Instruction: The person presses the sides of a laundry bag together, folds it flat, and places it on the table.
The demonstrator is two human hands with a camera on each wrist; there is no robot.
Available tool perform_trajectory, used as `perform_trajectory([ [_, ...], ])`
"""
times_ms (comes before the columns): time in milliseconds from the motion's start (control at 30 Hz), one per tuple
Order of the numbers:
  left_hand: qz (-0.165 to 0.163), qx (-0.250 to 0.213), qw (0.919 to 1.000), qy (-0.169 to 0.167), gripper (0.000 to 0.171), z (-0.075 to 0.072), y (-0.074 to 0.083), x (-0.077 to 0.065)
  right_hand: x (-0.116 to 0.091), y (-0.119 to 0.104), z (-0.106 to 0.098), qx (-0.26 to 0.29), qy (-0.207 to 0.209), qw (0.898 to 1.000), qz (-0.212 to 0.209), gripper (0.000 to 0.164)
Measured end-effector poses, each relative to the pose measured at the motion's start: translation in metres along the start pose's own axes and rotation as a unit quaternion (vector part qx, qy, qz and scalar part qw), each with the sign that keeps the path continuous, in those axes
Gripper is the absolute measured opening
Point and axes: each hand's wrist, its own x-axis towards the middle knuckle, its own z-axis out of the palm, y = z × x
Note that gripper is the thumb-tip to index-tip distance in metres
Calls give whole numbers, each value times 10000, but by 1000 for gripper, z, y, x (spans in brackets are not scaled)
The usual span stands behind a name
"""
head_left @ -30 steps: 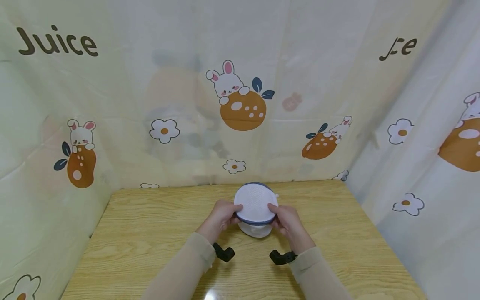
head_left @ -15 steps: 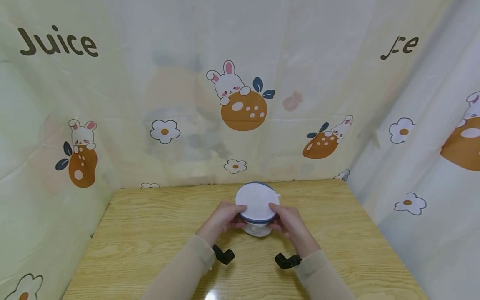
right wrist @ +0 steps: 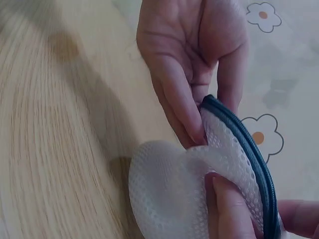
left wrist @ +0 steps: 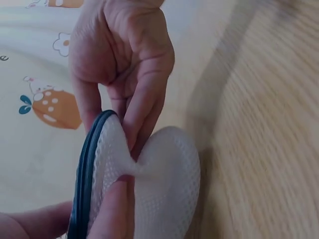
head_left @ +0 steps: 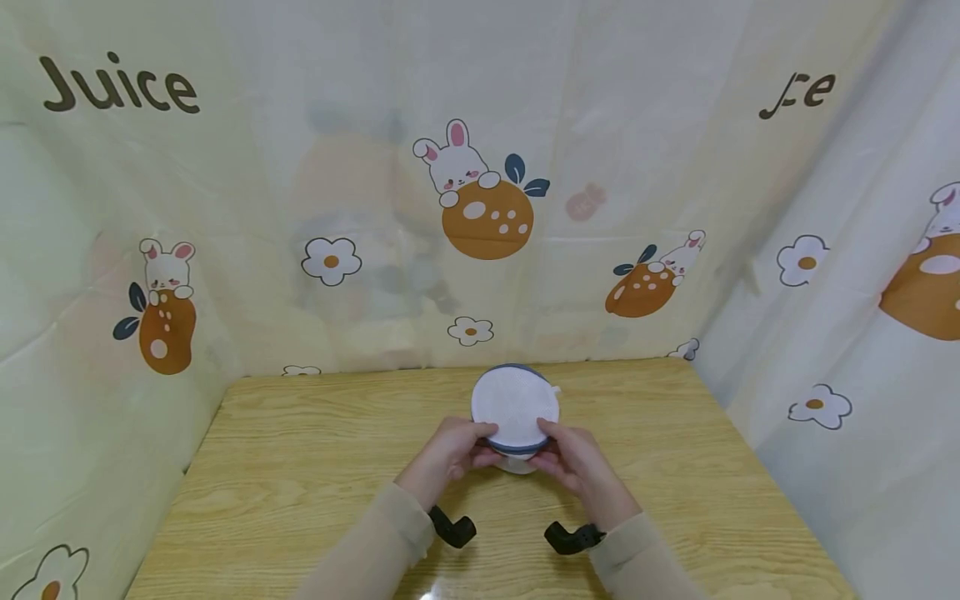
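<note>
Wood-grain table [head_left: 300,450], blue-edged white mesh pouch [head_left: 515,404]

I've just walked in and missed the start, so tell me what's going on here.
A person's left hand and right hand hold a white mesh wash bag over a wood-grain table, one at each side of its round upper part. Both thumbs lie on top, and a blue edging band runs round that part. A lower lobe bulges out beneath; whether it touches the table is unclear.
</note>
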Motion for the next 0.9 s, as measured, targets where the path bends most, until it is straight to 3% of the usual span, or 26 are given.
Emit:
perform_trajectory([
  [233,34,-438,9990,-14,15,2,-3,-2,7,9,0,541,-70,9985,-43,25],
  [500,-79,-544,9985,-68,12,1,-6,1,10,11,-3,635,-65,9979,65,18],
  [700,-51,-455,9989,72,20,2,-7,3,9,10,-3,416,15,9991,-52,28],
  [900,24,96,9996,281,26,1,-6,0,5,6,-4,-43,322,9994,-114,38],
])
